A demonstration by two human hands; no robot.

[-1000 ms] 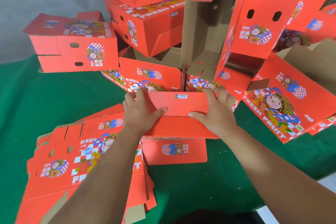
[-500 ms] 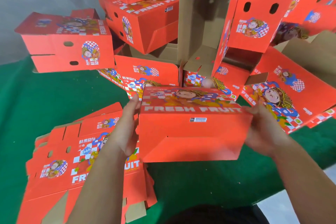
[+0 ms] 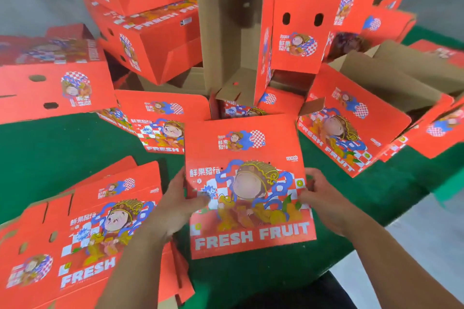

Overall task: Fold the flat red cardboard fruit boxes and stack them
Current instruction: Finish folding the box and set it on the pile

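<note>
The folded box (image 3: 247,183) is now turned printed face up — gripped at its sides by the left hand (image 3: 175,204) and the right hand (image 3: 324,198), over bare green table (image 3: 251,281) near the front edge.

— Where's the folded box (image 3: 247,183)?

— Over the green table (image 3: 50,153), near its front edge, printed face up: a cartoon figure above "FRESH FRUIT".

— And the flat ones?

— A fanned stack of flat boxes (image 3: 82,231) lies at the front left corner, same print upward.

— The finished ones?

— A loose pile of folded boxes (image 3: 155,40) sits along the far edge, tilted every way, some showing brown insides.
</note>
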